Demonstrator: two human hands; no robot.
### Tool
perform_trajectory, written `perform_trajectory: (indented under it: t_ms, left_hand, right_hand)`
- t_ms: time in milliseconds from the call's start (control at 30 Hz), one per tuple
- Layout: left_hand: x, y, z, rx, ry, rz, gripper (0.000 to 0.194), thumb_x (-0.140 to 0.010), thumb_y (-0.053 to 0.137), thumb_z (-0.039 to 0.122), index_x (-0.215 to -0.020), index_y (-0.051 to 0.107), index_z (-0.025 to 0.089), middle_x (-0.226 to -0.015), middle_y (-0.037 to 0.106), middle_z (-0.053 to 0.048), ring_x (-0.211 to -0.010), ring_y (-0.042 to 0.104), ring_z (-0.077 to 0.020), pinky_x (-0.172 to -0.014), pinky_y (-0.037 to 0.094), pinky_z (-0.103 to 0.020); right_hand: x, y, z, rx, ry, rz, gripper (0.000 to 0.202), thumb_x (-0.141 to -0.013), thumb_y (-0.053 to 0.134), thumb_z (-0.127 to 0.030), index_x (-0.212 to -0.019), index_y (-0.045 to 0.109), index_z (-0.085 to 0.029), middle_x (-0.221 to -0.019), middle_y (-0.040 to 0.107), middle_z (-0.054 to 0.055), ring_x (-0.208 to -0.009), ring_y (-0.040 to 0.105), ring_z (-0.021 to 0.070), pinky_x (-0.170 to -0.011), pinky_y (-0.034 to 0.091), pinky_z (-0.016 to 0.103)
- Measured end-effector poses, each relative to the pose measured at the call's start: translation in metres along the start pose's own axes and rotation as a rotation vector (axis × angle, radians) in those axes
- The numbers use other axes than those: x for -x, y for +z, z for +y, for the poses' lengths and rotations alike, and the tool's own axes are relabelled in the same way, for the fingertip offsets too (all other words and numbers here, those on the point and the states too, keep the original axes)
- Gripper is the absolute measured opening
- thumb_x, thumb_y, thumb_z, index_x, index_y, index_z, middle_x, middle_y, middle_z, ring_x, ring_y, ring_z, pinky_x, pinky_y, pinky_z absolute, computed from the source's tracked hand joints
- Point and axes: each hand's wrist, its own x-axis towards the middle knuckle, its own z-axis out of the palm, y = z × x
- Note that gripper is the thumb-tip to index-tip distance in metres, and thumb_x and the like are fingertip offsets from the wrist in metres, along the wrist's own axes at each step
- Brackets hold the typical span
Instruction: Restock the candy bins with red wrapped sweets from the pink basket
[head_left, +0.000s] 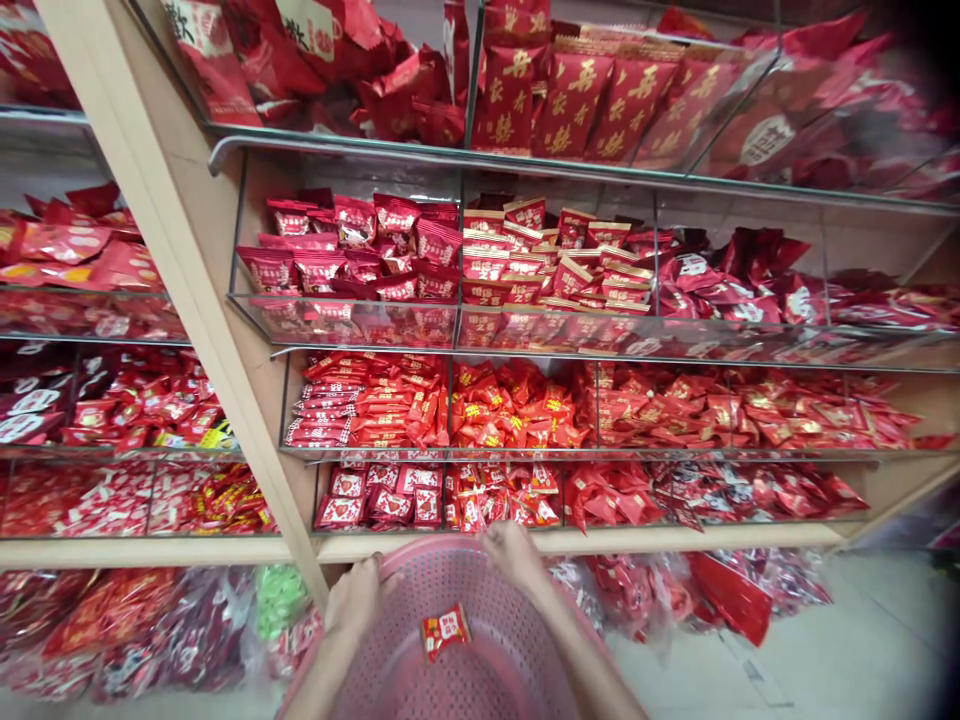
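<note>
A pink perforated plastic basket point(431, 572) is in front of me at the bottom centre. My left hand point(354, 598) is closed on its left rim. Inside, near the middle of the basket, lies one small red and white candy packet point(445, 631). My right hand point(513, 556) is over the far rim, close to the bottom-shelf bin of small red and white packets point(517, 490). Its fingers are curled together, and whatever they hold is hidden. Left of that bin are square packets with heart prints point(390, 492).
Glass-fronted shelves point(555, 345) hold rows of red-wrapped sweets in divided bins. A wooden upright point(187, 290) stands at left. Clear bags of sweets point(180, 630), a green bag point(281, 600) and more bags point(645, 595) lie on the floor under the bottom ledge point(675, 540).
</note>
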Motion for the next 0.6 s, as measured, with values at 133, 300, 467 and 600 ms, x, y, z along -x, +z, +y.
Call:
perform_trajectory:
  t_ms: [133,300,467,600]
  left_hand:
    - [-0.003,0.002,0.001,0.001,-0.013,-0.014,0.039,-0.080,0.038,0.044,-0.103,0.054,0.017,-0.098,0.065,-0.015,-0.093,0.061,-0.0247,-0.075,0.044,-0.034]
    - [-0.005,0.003,0.001,-0.006,0.003,-0.020,0.040,-0.081,0.037,0.045,-0.103,0.054,0.016,-0.098,0.065,-0.016,-0.092,0.061,-0.0247,-0.074,0.045,-0.034]
    - [-0.005,0.003,-0.001,-0.002,0.012,-0.023,0.037,-0.080,0.040,0.042,-0.102,0.054,0.017,-0.098,0.065,-0.016,-0.092,0.062,-0.0228,-0.074,0.045,-0.033]
    - [-0.006,0.005,-0.002,0.003,0.017,-0.023,0.035,-0.080,0.040,0.041,-0.102,0.054,0.017,-0.098,0.065,-0.015,-0.091,0.062,-0.0227,-0.073,0.045,-0.032]
  right_hand:
    - [-0.024,-0.036,-0.014,0.179,0.063,0.242,0.041,-0.082,0.036,-0.047,-0.058,0.053,-0.019,-0.057,0.057,0.003,-0.056,0.052,0.0125,-0.049,0.027,0.023]
    - [-0.051,-0.043,-0.025,0.360,0.158,0.184,0.033,-0.077,0.045,-0.047,-0.069,0.059,-0.017,-0.074,0.062,0.010,-0.072,0.059,0.0201,-0.055,0.034,0.026]
    - [-0.059,-0.042,-0.022,0.358,0.182,0.137,0.021,-0.074,0.046,-0.033,-0.075,0.060,-0.017,-0.081,0.064,0.012,-0.076,0.060,0.0212,-0.057,0.035,0.026]
    - [-0.052,-0.052,-0.022,0.287,0.217,0.122,0.020,-0.072,0.046,-0.035,-0.068,0.058,-0.019,-0.078,0.064,0.009,-0.073,0.059,0.0202,-0.051,0.032,0.025]
